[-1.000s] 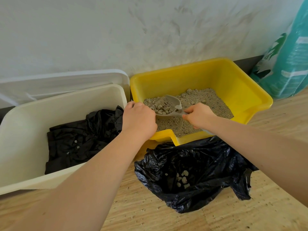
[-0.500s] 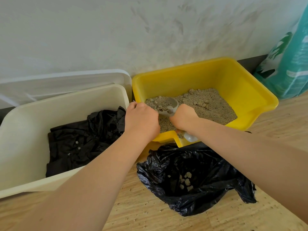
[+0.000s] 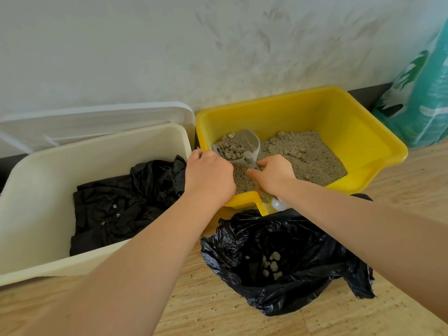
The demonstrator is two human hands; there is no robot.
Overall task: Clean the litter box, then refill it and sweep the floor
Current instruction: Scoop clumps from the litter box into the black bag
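Note:
The yellow litter box (image 3: 339, 112) stands against the wall, holding grey litter (image 3: 305, 154) with clumps. My right hand (image 3: 272, 174) grips the handle of a grey slotted scoop (image 3: 244, 147), raised at the box's left side with several clumps in it. My left hand (image 3: 208, 178) curls over the box's near-left rim. In front of the box an open black rubbish bag (image 3: 291, 260) lies on the floor with a few clumps inside.
A cream bin (image 3: 36, 190) with a black bag (image 3: 126, 200) inside stands to the left, its white lid (image 3: 97, 117) leaning on the wall. A teal litter sack (image 3: 421, 93) stands at the right. Wooden floor (image 3: 206, 309) carries scattered grains.
The scoop dipped into the litter at the left side and has come up loaded with clumps. My left hand stayed on the rim.

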